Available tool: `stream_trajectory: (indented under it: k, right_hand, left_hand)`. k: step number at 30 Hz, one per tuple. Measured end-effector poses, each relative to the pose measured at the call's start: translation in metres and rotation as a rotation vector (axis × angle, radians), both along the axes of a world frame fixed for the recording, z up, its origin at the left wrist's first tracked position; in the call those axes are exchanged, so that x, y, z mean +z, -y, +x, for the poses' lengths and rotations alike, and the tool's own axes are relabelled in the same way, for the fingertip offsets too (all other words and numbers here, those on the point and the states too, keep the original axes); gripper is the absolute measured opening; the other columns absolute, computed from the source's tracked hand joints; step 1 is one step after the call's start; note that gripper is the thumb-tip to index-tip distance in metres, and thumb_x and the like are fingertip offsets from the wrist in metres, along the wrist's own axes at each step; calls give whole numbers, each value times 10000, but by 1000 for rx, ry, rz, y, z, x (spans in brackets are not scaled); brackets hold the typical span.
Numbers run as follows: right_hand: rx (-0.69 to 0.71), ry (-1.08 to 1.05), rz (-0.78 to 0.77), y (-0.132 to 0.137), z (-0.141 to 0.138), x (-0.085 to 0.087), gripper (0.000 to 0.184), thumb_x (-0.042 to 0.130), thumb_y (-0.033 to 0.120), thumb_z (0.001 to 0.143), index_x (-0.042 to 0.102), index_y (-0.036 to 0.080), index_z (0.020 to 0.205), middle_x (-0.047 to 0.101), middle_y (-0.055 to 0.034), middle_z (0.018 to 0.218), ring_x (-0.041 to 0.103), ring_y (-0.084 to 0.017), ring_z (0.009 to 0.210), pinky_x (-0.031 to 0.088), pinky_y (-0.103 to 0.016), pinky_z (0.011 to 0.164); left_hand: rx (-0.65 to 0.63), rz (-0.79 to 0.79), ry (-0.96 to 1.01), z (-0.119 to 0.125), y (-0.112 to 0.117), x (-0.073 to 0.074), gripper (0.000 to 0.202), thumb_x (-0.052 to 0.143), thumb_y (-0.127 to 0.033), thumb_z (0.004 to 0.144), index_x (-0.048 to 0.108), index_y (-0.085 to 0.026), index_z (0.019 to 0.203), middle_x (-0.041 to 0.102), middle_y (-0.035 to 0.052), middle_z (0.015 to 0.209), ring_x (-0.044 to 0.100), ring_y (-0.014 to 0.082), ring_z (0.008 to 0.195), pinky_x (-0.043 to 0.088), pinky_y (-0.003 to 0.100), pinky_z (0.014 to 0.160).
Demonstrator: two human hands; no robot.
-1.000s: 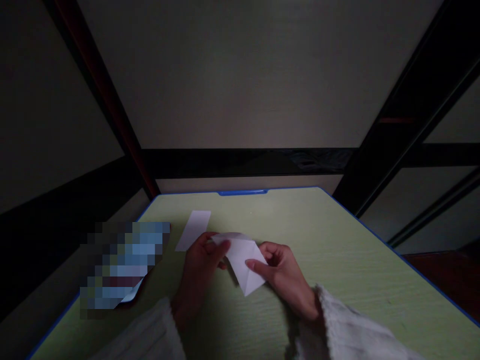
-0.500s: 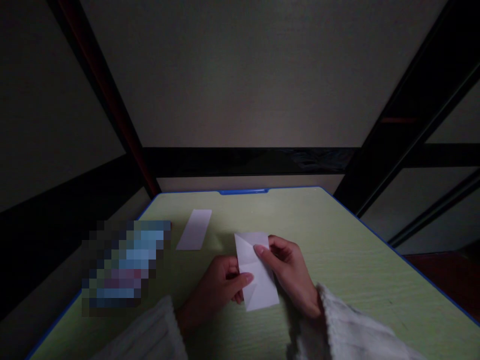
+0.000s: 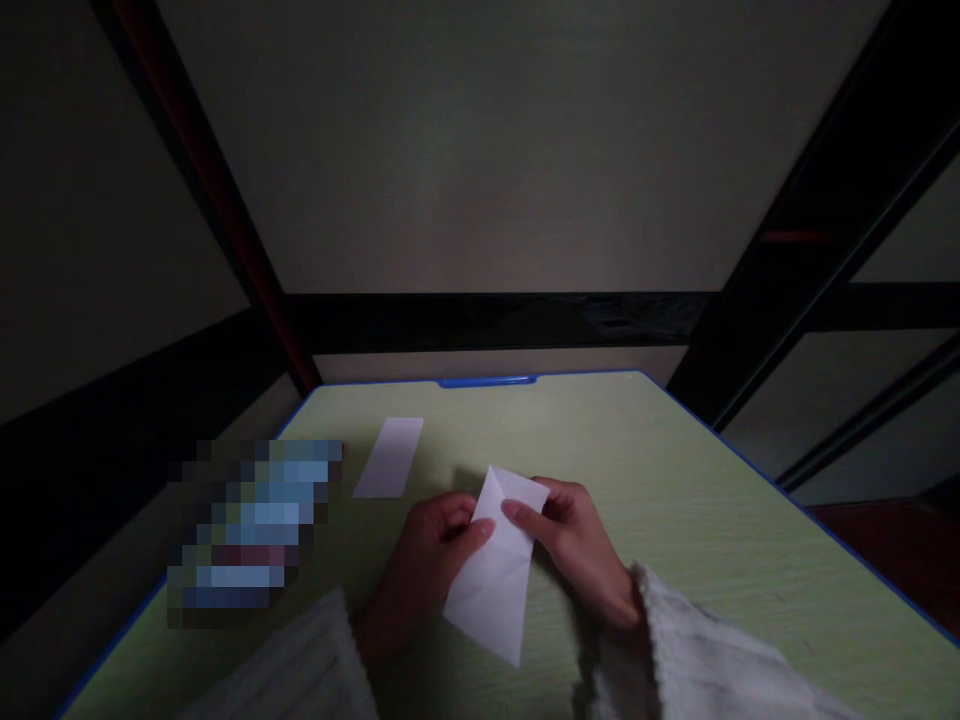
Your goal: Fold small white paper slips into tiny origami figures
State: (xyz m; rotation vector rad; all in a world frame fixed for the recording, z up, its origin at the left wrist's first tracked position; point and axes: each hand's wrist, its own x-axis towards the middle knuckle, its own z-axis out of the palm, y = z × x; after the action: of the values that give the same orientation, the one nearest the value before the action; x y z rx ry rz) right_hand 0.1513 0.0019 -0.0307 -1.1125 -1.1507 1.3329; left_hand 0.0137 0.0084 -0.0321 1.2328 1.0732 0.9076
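Note:
A creased white sheet of paper [image 3: 495, 585] is held tilted above the near part of the table. My left hand [image 3: 431, 560] pinches its left edge, thumb on top and fingers underneath. On the upper right, my right hand [image 3: 577, 545] grips the same paper, its thumb pressed on the face and its other fingers partly hidden behind. Crease lines run across the paper and up to its top corner. Beyond my left hand, a second white paper strip [image 3: 390, 458] lies flat on the table.
The light wood-grain table [image 3: 675, 520] has a blue edge and a blue handle [image 3: 487, 381] at its far side. On the left lies a pixelated, unreadable bluish object [image 3: 262, 525]. A pale panel with a dark band [image 3: 487, 320] stands behind the table.
The held paper has turned clockwise, its lower end swinging left and toward me. My left hand has moved slightly up and left along its edge. The strip on the table has not moved.

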Motion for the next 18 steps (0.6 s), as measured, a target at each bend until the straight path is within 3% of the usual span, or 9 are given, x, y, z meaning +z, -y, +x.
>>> stream_trajectory:
  k: [4, 10, 15, 18]
  right_hand:
    - [-19, -49, -13, -2, 1, -1, 184, 607, 269, 590, 546, 115, 511, 459, 42, 439, 365, -64, 425, 258, -208, 435]
    - [-19, -199, -23, -2, 2, -2, 61, 620, 183, 579, 588, 135, 601, 509, 45, 482, 404, -63, 450, 273, -197, 462]
    - [-3, -269, 28, -1, 2, 1, 90, 594, 87, 564, 621, 153, 618, 624, -6, 679, 518, -102, 611, 354, -220, 586]
    - [-24, -268, 32, 0, 1, 2, 114, 578, 48, 549, 615, 153, 575, 631, -9, 713, 523, -96, 611, 359, -208, 573]
  left_hand:
    - [71, 13, 32, -2, 0, 1, 253, 604, -230, 587, 633, -141, 823, 624, 7, 557, 522, 118, 470, 352, 195, 427]
    - [169, -23, 113, -5, 0, 2, 155, 608, -199, 567, 684, -179, 701, 656, 11, 612, 503, 107, 484, 343, 194, 435]
    - [106, 140, 133, -6, 2, 8, 150, 554, -131, 553, 689, -179, 598, 609, 13, 596, 494, 106, 526, 356, 190, 453]
    - [34, 190, 141, -4, 2, 10, 131, 536, -165, 563, 664, -152, 542, 525, 4, 529, 475, 104, 472, 363, 198, 401]
